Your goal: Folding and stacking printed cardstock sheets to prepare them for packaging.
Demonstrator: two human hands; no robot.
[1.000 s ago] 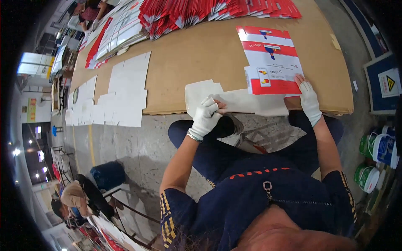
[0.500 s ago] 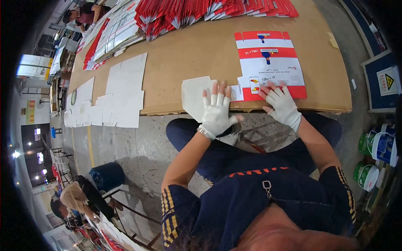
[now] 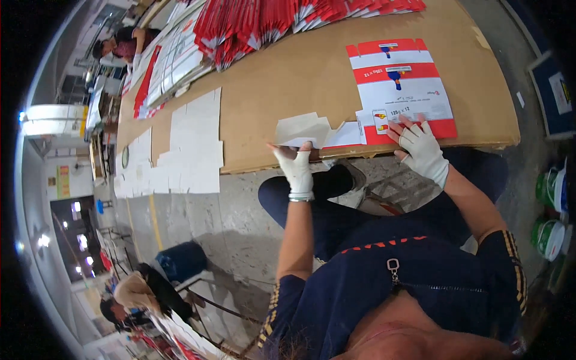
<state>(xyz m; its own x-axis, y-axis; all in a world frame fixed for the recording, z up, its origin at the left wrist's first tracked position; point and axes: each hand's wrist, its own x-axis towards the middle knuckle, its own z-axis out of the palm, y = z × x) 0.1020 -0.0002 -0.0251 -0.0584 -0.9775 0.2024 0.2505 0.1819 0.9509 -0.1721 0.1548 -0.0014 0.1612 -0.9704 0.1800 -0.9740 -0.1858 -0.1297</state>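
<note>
A flat red-and-white printed carton blank (image 3: 414, 96) lies near the table's front edge on the right. My right hand (image 3: 423, 150), in a white fingerless glove, rests palm down on its lower red band, fingers spread. The carton's pale inner-side section (image 3: 303, 128) extends left from the printed panel, its near edge bent up. My left hand (image 3: 295, 171), gloved alike, grips that edge, with the thumb on top and the other fingers partly hidden beneath or beside it.
Plain white carton sheets (image 3: 195, 141) overhang the table's front edge at the left. Along the back stand many red folded cartons (image 3: 258, 24) and a tied white stack (image 3: 177, 66). Green-and-white buckets (image 3: 549, 237) sit on the floor at right. Other people work at the left.
My left hand has gone from lying flat on the pale section to holding its near edge, which is now bent up. My right hand stays on the printed panel. The view has shifted slightly.
</note>
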